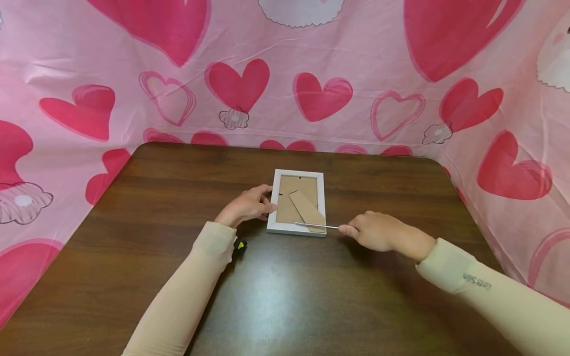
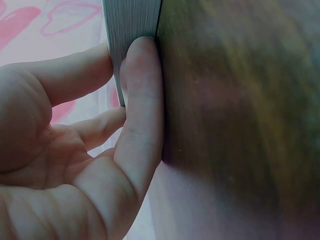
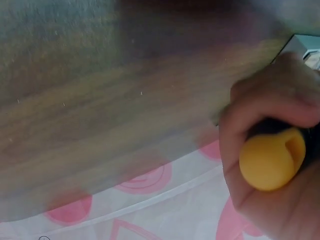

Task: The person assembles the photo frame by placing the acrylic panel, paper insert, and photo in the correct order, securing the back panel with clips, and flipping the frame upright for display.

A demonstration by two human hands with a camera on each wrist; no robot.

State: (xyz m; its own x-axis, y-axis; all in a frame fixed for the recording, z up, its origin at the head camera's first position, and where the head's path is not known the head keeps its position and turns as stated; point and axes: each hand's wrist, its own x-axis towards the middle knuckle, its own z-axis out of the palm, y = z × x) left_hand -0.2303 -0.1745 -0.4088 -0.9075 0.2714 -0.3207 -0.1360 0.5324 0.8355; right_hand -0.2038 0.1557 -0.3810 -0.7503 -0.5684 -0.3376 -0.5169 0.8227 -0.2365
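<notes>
L hand [image 1: 249,203] on white pic frame [image 1: 288,207], R hand [image 1: 378,231] w/ screwdriver [image 3: 267,162]

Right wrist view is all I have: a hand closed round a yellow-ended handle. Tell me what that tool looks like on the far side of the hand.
Observer: In the head view, the tool shows a thin metal shaft running from the right hand over the lower part of the picture frame; whether it touches, I cannot tell.
Operator: Report the left hand.
Observer: The left hand grips the frame by its left side.
Operator: Now say which face of the frame is up.
Observer: The back, with a brown stand leaf slanting down across it to the lower right.
</notes>
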